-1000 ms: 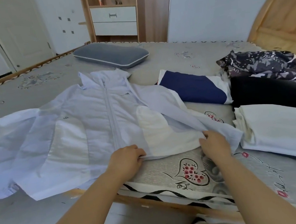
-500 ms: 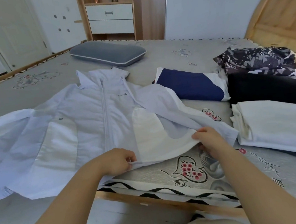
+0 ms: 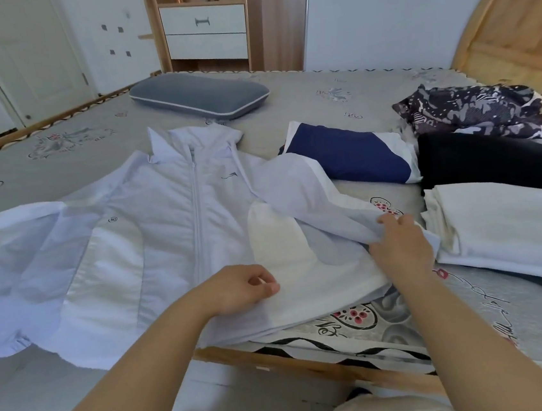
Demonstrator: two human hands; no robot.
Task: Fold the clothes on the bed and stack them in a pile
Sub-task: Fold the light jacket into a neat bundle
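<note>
A pale lilac-white zip jacket (image 3: 166,236) lies spread front-up across the bed (image 3: 335,98), its left sleeve and hem hanging over the near edge. My left hand (image 3: 238,287) rests on the jacket's lower hem right of the zip, fingers curled with thumb against fingertips. My right hand (image 3: 401,245) grips the end of the jacket's right sleeve, which is bunched and lifted a little off the body. To the right lie a folded navy-and-white garment (image 3: 354,156), a folded black one (image 3: 492,162), a folded white one (image 3: 512,223) and a crumpled patterned one (image 3: 473,110).
A grey pillow (image 3: 198,96) lies behind the jacket near the far edge. The bed's wooden frame (image 3: 313,365) runs just under my arms, with floor (image 3: 32,397) at lower left. A wooden drawer unit (image 3: 204,28) and a door (image 3: 23,54) stand beyond the bed.
My right hand has moved up and inward along the sleeve, bunching the cloth. My left hand slid slightly left along the hem and now pinches it.
</note>
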